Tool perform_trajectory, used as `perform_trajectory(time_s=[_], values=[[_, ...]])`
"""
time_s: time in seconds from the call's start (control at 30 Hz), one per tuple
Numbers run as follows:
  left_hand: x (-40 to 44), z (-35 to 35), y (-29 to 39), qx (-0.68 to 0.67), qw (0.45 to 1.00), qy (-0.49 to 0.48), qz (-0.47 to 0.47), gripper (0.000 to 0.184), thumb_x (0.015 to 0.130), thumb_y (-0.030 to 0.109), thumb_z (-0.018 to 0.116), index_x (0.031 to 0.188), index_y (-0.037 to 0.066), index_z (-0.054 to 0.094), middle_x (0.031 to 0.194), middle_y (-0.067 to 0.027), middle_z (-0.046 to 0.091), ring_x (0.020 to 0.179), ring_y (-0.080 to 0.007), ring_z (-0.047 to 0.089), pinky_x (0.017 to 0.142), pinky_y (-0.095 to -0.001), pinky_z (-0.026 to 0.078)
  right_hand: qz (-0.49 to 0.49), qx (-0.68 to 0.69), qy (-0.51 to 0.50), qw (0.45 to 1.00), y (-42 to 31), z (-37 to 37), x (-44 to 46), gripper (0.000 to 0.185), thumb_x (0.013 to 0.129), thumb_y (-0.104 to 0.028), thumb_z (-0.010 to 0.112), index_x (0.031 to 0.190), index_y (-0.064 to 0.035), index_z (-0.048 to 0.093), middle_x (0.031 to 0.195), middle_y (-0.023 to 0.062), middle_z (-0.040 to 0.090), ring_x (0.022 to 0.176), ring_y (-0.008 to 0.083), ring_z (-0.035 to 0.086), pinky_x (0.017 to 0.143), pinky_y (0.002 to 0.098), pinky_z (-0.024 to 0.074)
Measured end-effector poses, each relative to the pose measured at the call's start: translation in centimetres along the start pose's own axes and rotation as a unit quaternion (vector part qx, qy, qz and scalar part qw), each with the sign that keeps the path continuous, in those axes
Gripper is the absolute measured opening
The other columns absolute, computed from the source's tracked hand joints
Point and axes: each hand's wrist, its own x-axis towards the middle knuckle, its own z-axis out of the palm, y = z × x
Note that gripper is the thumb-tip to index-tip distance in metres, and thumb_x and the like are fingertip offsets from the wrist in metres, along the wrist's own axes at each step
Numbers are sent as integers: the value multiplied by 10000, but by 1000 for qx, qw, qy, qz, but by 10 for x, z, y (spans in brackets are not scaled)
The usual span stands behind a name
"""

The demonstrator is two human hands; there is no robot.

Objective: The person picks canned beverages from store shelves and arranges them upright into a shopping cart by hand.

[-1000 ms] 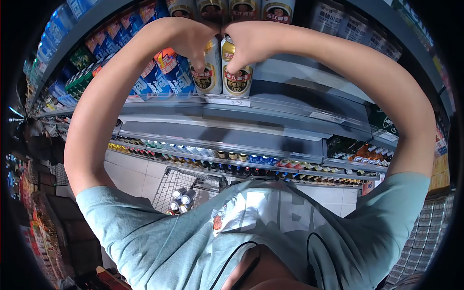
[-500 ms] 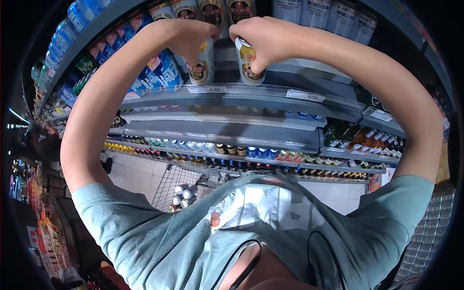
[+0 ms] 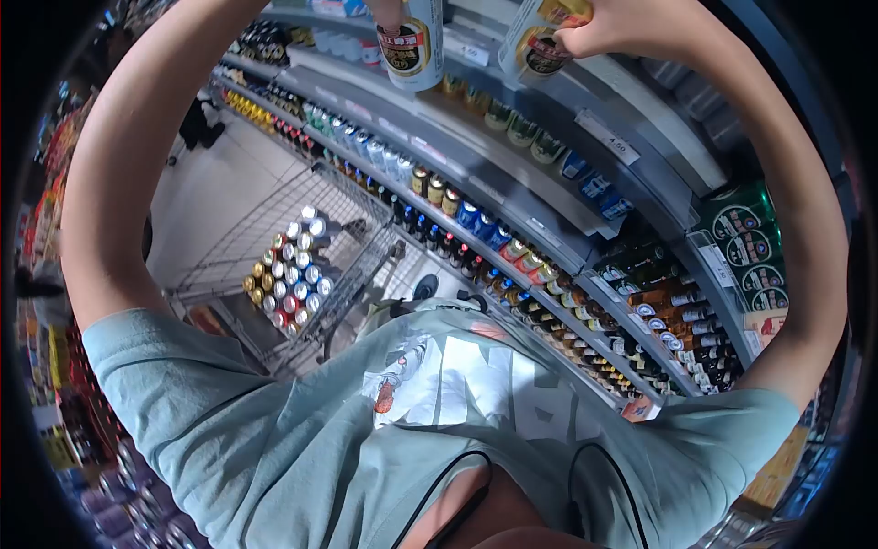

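Note:
At the top edge of the head view I hold two tall white beer cans, each with a dark oval label. The left beer can [image 3: 412,55] is gripped by my left hand [image 3: 388,13], of which only a fingertip part shows below the frame's edge. My right hand [image 3: 617,27] is closed around the other beer can [image 3: 535,53], its thumb lying across the gold and red upper part. Both cans are tilted slightly and apart from each other, in front of the shelf. Their tops are cut off by the frame.
A wire shopping cart [image 3: 219,233] stands at the left, with several upright cans [image 3: 291,265] grouped inside. Shelves of bottles and cans run diagonally on the right, with a price-tagged shelf edge [image 3: 608,137]. Green packs [image 3: 745,233] sit near my right arm. Someone's dark shoes [image 3: 201,133] show beyond the cart.
Both beer cans have left the shelf in my hands. My body and view have turned left, bringing the cart and its cans more fully into sight.

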Motion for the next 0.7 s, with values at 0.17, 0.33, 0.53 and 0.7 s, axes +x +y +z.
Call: perform_trajectory(time_s=[0.17, 0.33, 0.53, 0.7], values=[[-72, 83, 23, -89, 985, -102, -106, 792, 611, 269, 899, 1259, -4, 536, 1119, -212, 645, 1016, -320, 632, 864, -413, 531, -80, 104, -43, 990, -51, 43, 17, 591, 692, -300, 848, 1123, 20, 602, 963, 193, 646, 895, 332, 641, 817, 417, 531], [-149, 169, 22, -121, 955, -212, -166, 742, 672, 287, 909, 1259, 10, 548, 1078, -164, 648, 987, -285, 629, 836, -418, 530, -138, 145, 1, 980, -94, 115, 43, 591, 724, -330, 802, 1175, 5, 621, 1074, 221, 668, 993, 364, 656, 876, 422, 532], [-229, 290, -6, -180, 953, -90, -225, 773, 503, 63, 904, 1165, 67, 504, 1148, -129, 603, 1052, -394, 633, 875, -472, 561, -237, 153, -10, 959, -133, 223, 98, 574, 707, -145, 797, 1225, -51, 565, 1104, 139, 618, 971, 341, 664, 860, 431, 557], [-259, 419, -38, -257, 932, 6, -255, 718, 529, 99, 901, 1151, 57, 544, 1103, -139, 613, 1039, -385, 628, 868, -476, 544, -189, 220, -154, 945, -175, 303, 150, 574, 702, -193, 833, 1194, -71, 563, 1099, 142, 637, 1028, 345, 666, 872, 434, 553]])
